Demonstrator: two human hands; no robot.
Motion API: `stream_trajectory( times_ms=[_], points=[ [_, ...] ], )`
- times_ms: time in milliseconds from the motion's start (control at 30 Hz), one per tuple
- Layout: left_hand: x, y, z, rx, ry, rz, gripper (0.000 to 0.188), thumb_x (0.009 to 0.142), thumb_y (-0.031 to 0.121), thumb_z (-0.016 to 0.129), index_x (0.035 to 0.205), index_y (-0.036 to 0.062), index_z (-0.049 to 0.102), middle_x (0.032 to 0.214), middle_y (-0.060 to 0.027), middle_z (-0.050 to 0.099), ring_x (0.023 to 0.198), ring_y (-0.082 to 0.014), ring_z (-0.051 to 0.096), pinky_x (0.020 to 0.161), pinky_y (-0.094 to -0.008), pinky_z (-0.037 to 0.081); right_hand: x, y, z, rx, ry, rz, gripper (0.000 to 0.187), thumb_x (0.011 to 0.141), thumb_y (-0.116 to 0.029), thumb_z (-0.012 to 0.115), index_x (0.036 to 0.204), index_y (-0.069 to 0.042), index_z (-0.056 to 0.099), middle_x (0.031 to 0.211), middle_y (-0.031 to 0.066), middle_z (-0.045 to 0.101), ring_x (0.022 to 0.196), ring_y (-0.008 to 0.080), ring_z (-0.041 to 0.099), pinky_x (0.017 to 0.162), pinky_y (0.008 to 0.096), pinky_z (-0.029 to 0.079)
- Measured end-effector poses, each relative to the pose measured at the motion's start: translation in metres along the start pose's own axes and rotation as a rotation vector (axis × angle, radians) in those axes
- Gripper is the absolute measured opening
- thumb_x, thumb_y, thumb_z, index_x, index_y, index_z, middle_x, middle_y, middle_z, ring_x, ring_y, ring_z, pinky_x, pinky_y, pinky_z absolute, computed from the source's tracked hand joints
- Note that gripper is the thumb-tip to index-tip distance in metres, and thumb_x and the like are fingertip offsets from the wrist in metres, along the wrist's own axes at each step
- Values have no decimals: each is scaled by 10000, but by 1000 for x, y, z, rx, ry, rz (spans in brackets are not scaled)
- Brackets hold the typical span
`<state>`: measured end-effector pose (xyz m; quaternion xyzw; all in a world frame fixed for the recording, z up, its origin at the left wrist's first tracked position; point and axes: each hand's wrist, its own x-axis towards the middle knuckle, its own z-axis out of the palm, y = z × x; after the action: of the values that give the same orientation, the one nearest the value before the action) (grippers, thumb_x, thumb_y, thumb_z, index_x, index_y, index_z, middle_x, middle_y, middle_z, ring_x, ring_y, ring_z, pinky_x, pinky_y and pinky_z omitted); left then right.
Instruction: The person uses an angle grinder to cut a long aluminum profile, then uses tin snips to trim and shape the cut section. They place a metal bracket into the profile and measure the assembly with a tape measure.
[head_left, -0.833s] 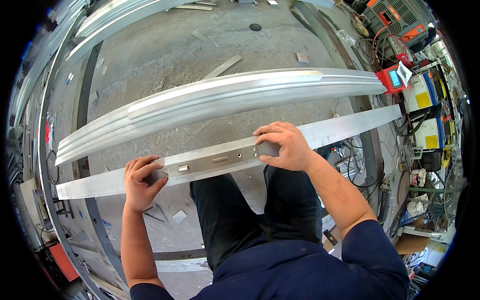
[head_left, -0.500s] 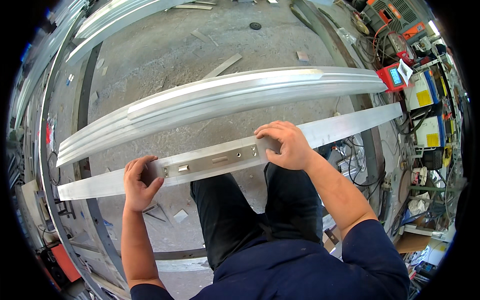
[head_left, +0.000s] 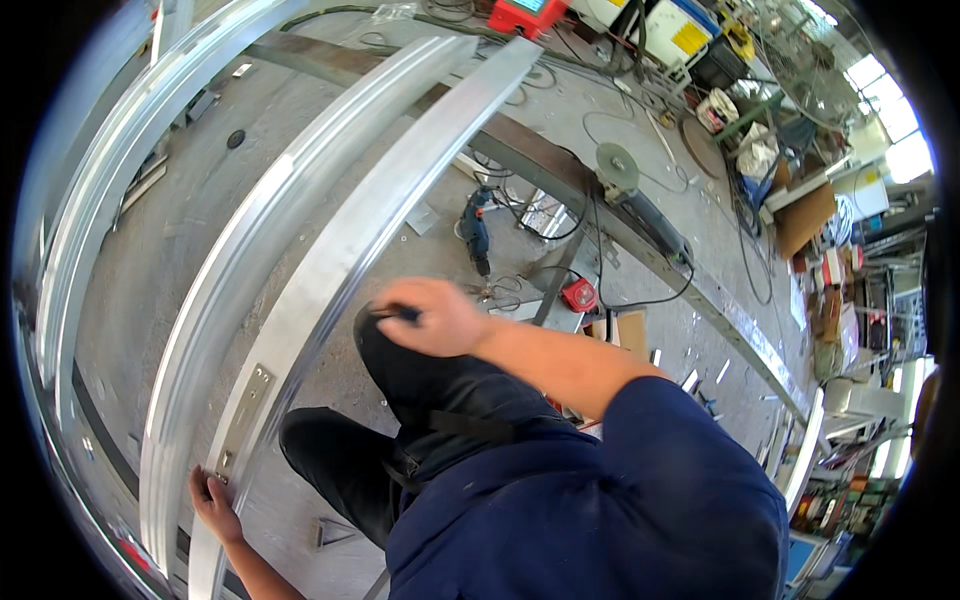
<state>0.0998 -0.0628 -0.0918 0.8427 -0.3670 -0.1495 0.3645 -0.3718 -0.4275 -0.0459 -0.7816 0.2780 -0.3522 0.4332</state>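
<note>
A long silver aluminium profile (head_left: 330, 240) lies slanting before me. On its near part rests a narrow metal plate (head_left: 243, 420) with small holes and fittings, like a lock faceplate. My left hand (head_left: 217, 510) is closed at the plate's near end, its fingers at the profile's left edge. Over my knee, away from the profile, is my right hand (head_left: 435, 315), blurred by motion. Its fingers look curled, with a dark patch between them; I cannot tell whether that is an object or the trousers behind.
A second, ribbed aluminium profile (head_left: 250, 220) lies alongside. To the right, an angle grinder (head_left: 640, 205) rests on a steel beam (head_left: 740, 340). A power drill (head_left: 474, 228) and a red tape measure (head_left: 578, 295) lie nearer, with cables around. A red device (head_left: 525, 15) stands at the far end.
My view has swung to the right. My right hand has let go of the profile and plate and moved over my knee. The left hand stays at the plate's end.
</note>
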Motion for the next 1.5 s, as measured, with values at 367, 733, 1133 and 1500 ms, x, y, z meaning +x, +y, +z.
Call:
stream_trajectory(
  times_ms=[367,733,1133,1500],
  points=[
    [36,19,-25,111,99,-146,603,1109,424,470,1435,-81,512,1366,-224,621,1276,-297,587,1118,-390,411,-290,146,-271,-556,790,1144,478,910,-425,706,1093,15,743,1039,215,755,979,360,712,854,447,539],
    [34,82,-25,183,252,-9,576,1095,362,526,1491,-50,458,1475,-219,544,1356,-311,530,1149,-406,388,-284,219,-285,249,1176,1044,184,965,-182,699,1025,-8,708,768,32,636,627,162,582,553,328,453],
    [-67,206,37,298,99,324,445,785,30,798,1209,3,666,1150,-161,670,1125,-341,620,1008,-419,471,-146,-53,-295,-660,933,317,173,1025,-164,592,959,-16,651,745,40,611,657,137,586,614,295,468],
    [-118,352,87,77,-20,571,331,804,274,812,1014,44,701,757,-69,648,678,-257,667,612,-366,527,7,-175,3,-181,-304,-641,125,775,-74,782,853,-84,684,775,80,666,652,269,660,583,369,534]
  ],
)
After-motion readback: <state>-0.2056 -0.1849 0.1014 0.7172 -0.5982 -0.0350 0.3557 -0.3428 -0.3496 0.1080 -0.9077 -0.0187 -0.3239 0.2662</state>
